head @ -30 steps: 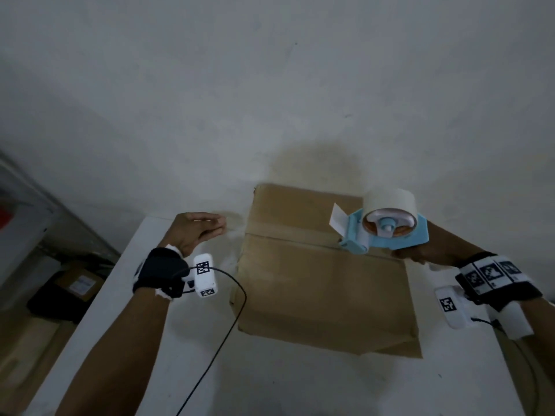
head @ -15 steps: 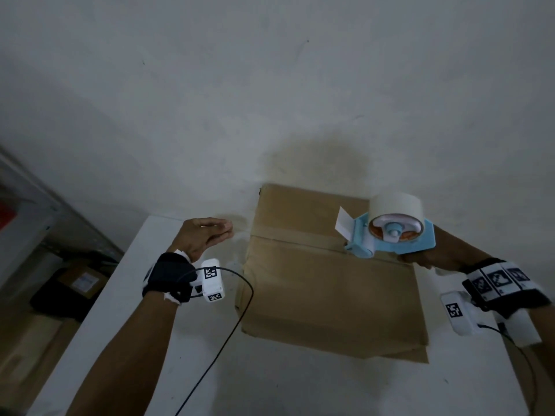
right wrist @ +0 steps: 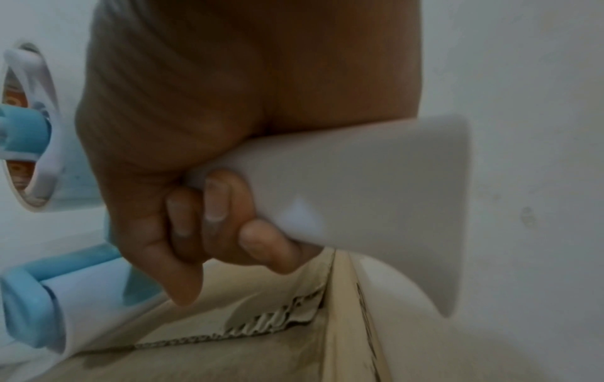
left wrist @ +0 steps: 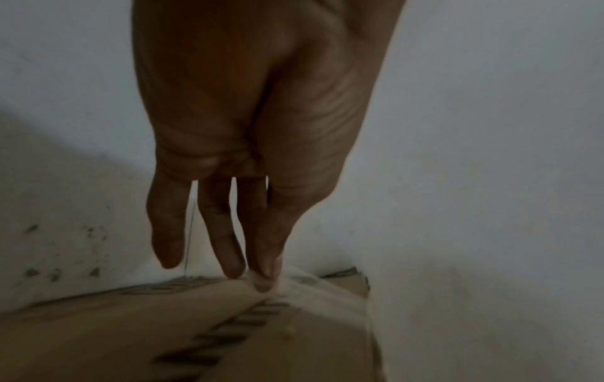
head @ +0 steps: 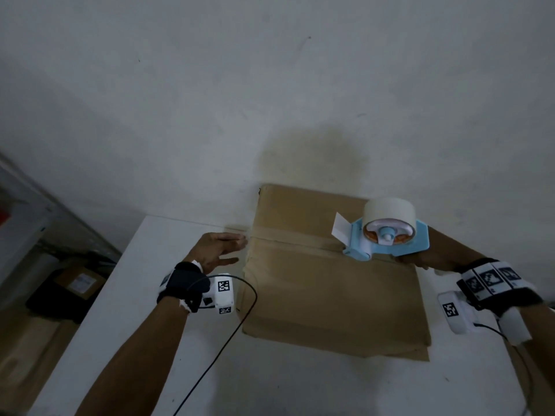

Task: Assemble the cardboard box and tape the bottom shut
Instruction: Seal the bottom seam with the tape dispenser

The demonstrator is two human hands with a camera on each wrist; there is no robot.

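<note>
At the lower left of the head view, dim floor with a dark bag was seen beyond the left edge of the white table. A bare strip of table lay between that edge and the left hand, which was held with fingers straight and slightly apart, the fingertips touching the tape strip at the left edge of the cardboard box. The box was placed at the centre of the frame, flaps closed, its far edge against the wall. A black cable was trailed across the table just beside the box's left side. At the centre right, the tape dispenser was held over the seam near the box's right edge, a loose tape end raised at its front. The right hand was clamped around the dispenser's white handle, fingers curled together. More bare table was seen below and to the right of the box.
</note>
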